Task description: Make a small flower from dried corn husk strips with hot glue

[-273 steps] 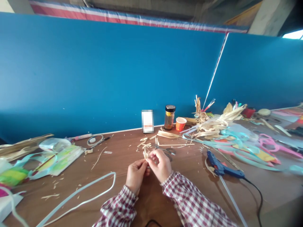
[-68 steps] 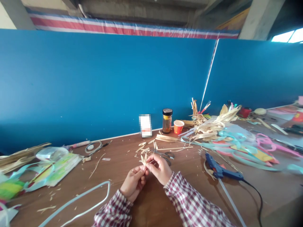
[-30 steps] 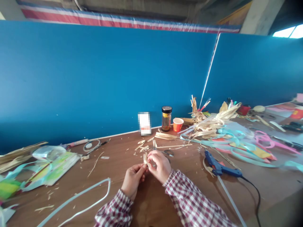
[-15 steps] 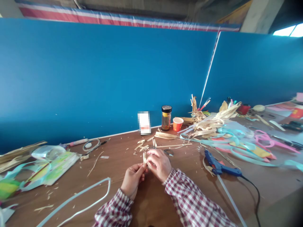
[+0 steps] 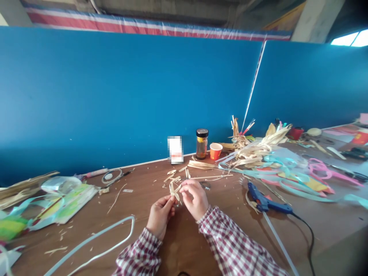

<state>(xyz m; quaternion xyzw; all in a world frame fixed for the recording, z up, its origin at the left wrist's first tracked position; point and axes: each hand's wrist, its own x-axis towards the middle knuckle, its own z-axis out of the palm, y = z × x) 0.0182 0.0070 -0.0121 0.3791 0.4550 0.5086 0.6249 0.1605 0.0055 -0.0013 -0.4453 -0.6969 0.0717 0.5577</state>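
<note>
My left hand (image 5: 161,214) pinches a small pale piece of dried husk (image 5: 174,192) between thumb and forefinger. Narrow petal-like strips spread out from the pinch, some upward and some toward the right. Close on the right side is my right hand (image 5: 195,197), its thumb and forefinger slightly apart at the tip of one strip. Whether those fingertips touch the strip I cannot tell. Just beyond both hands, small husk scraps (image 5: 172,178) lie on the brown table (image 5: 138,203).
Right of my hands lies a blue glue gun (image 5: 268,203) with its black cord. Pink scissors (image 5: 330,172), turquoise ribbon (image 5: 299,186) and a husk heap (image 5: 258,149) are farther right. A lidded jar (image 5: 202,145) and orange cup (image 5: 216,151) stand behind. Bent white tubing (image 5: 94,237) lies left.
My right hand has drawn back slightly to the right from the husk piece, whose spread strips now show more plainly. My left hand keeps its pinch in nearly the same place.
</note>
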